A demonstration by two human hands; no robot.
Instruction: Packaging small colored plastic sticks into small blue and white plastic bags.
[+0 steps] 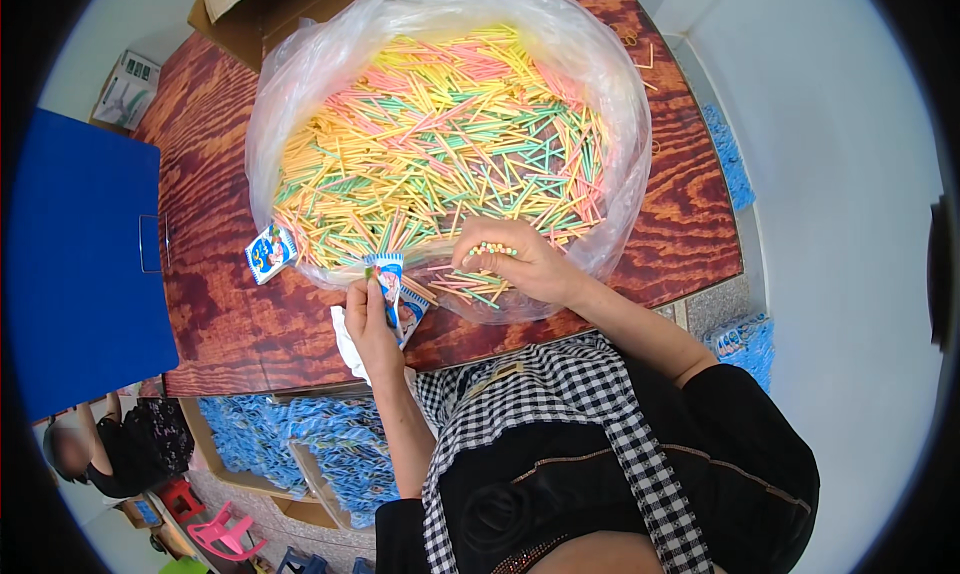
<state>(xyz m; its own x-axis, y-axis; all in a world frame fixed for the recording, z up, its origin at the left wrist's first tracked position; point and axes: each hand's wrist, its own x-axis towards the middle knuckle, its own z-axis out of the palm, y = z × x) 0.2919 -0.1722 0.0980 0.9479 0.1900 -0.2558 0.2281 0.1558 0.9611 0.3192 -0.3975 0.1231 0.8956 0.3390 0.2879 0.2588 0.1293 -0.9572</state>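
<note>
My left hand (370,326) pinches a small blue-and-white packet (385,270) at the near edge of a big clear plastic bag (628,164). Another blue-and-white packet (411,310) lies just beside it, partly covered. My right hand (532,270) is closed around a bundle of thin coloured sticks (492,249), their ends showing at the fist. The bag is spread wide around a heap of yellow, pink, green and orange sticks (430,139). Some loose sticks (470,286) lie under my right hand. Whether the held packet's mouth is open, I cannot tell.
A filled packet (270,254) rests by the bag's left edge. White tissue-like material (347,346) is near my left wrist. A cardboard box (235,19) stands behind the bag. Boxes of blue packets (340,449) sit below the wood-patterned table (210,314). Another person (120,449) is at lower left.
</note>
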